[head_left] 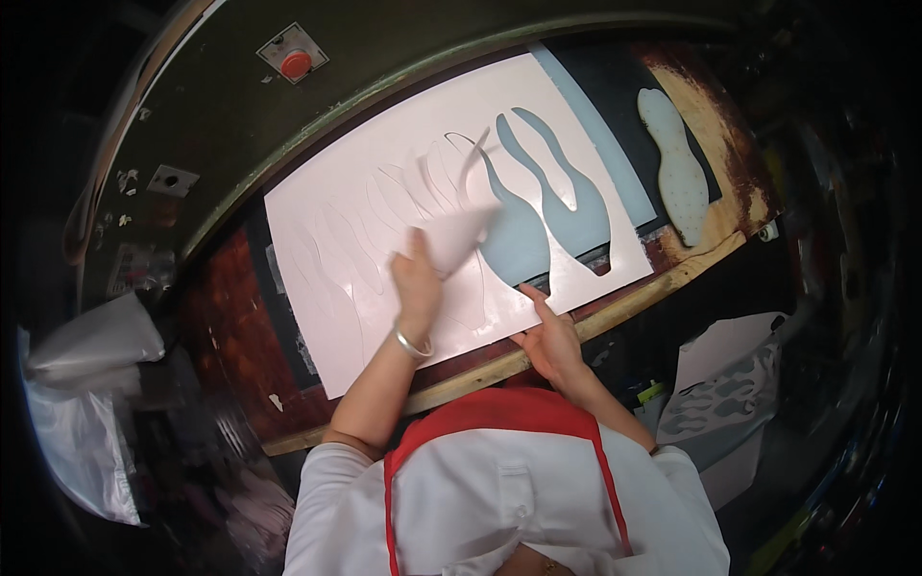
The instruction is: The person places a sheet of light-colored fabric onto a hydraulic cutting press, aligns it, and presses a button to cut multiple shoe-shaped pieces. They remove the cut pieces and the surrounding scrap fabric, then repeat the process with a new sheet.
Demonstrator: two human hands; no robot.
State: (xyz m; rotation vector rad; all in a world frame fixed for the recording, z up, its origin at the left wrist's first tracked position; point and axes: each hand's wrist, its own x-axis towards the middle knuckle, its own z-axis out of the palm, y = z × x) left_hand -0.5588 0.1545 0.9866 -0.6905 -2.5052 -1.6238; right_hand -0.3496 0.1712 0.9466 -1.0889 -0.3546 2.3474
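Note:
A large pale pink sheet (403, 125), scored with several long curved sole-like outlines, lies on a light blue board (595, 125). My left hand (417, 283), slightly blurred, grips a curled pink cut-out piece (463, 238) lifted off the sheet's middle. Beyond that piece, a narrow pink strip curls up. Blue board shows through the sole-shaped openings on the right side of the sheet. My right hand (552, 341) pinches the sheet's near edge, thumb on top and fingers beneath.
A dark green machine beam (221, 115) with a red push button (296, 64) spans the far side. At right lies a sole-shaped, dotted pale template (674, 163). A wooden rail (624, 312) runs along the front. Cut pink sheets (725, 384) lie lower right; clear plastic bags (91, 384) sit left.

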